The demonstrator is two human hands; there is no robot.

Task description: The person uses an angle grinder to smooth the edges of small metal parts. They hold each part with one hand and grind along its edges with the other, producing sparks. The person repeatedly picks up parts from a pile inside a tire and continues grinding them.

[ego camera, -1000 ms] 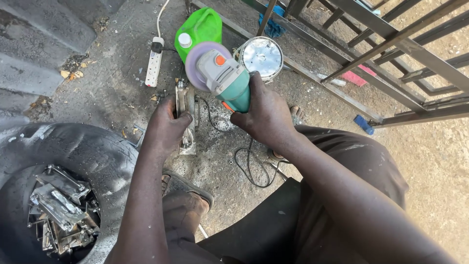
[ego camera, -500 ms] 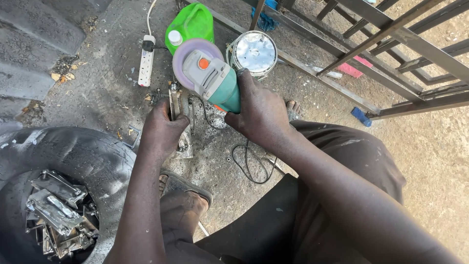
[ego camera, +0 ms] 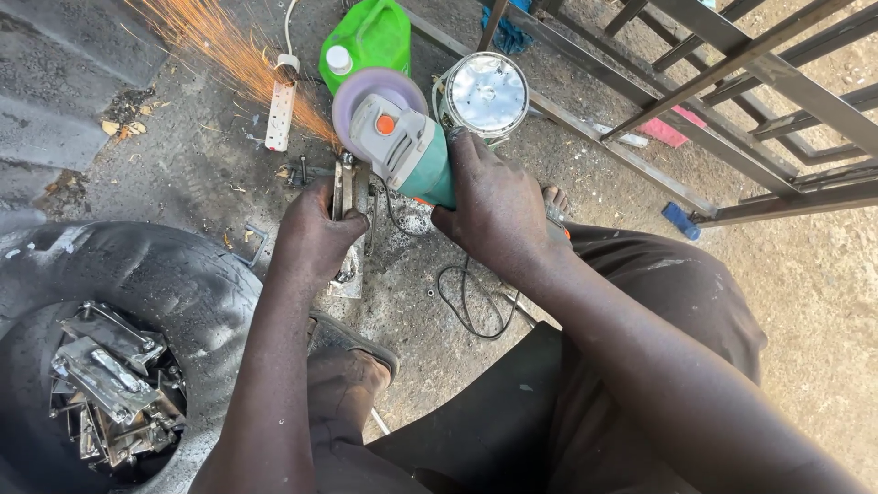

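My right hand (ego camera: pixel 494 206) grips the body of a green and grey angle grinder (ego camera: pixel 402 142). Its purple disc (ego camera: pixel 366 96) touches the top of a small metal bracket (ego camera: pixel 350 187) that stands on the concrete floor. My left hand (ego camera: pixel 315 229) is closed around that bracket and holds it upright. Orange sparks (ego camera: pixel 229 55) fly from the disc toward the upper left. The grinder's black cable (ego camera: pixel 466 306) loops on the floor under my right forearm.
A green jerrycan (ego camera: pixel 370 37), a shiny round tin (ego camera: pixel 485 91) and a white power strip (ego camera: pixel 279 101) lie beyond the grinder. A black tyre (ego camera: pixel 137 274) at lower left holds several metal brackets (ego camera: pixel 110 380). A steel gate frame (ego camera: pixel 732 73) lies at upper right.
The grinder has come down onto the bracket and sparks now fly to the upper left. Both hands keep their hold.
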